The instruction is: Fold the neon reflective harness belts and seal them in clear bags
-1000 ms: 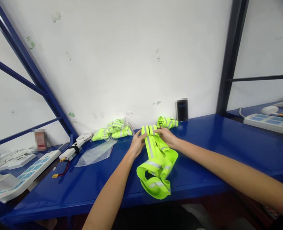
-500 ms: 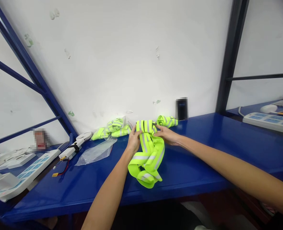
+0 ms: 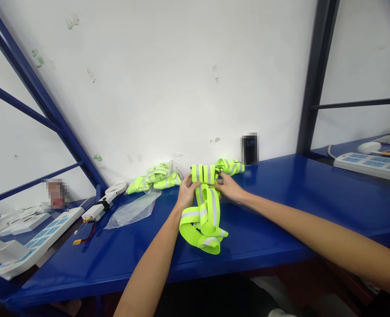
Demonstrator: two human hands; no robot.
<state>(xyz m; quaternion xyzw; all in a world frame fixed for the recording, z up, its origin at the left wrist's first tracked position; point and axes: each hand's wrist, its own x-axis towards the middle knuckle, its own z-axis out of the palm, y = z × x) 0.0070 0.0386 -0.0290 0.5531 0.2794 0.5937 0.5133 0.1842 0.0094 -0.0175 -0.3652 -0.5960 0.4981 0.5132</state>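
A neon yellow reflective strap with silver stripes is partly rolled at its far end, and its loose loops trail toward me on the blue table. My left hand grips the left side of the rolled part, thumb across the front. On the other side my right hand holds the roll's right edge, some of its fingers hidden behind the strap. Just behind my right hand lies another rolled reflective strap. More reflective straps in a clear bag lie left of my left hand.
An empty-looking clear plastic bag lies left of my arm, beside a small white fan and a battery lead with a yellow plug. Power strips run along the left side. A dark box stands against the wall.
Both hands have turned the rolled part slightly and shifted it a little to the right. The trailing loops have swung and now hang in a different shape.
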